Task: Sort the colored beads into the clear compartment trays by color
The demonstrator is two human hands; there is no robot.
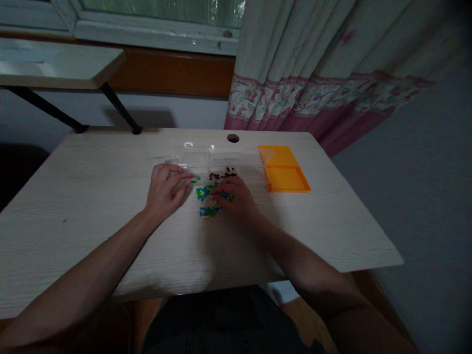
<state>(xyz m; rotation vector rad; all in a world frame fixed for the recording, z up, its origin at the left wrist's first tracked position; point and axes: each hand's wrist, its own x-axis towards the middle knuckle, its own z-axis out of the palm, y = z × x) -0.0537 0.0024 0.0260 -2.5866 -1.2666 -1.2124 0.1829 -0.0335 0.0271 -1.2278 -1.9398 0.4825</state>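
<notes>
A loose pile of small green and blue beads (208, 201) lies on the pale wooden table (92, 196). My left hand (165, 189) rests left of the pile, its fingers bent and its fingertips at a few green beads (195, 180) by the clear tray. My right hand (236, 196) lies over the pile's right side, fingers curled down onto the beads. A clear compartment tray (221, 164) sits just beyond both hands, with dark beads (223, 174) in one compartment.
An orange lid (283, 169) lies open to the right of the clear tray. A round cable hole (233, 138) is in the table's far edge. A second table (55, 64), a window and a patterned curtain (313, 73) stand behind.
</notes>
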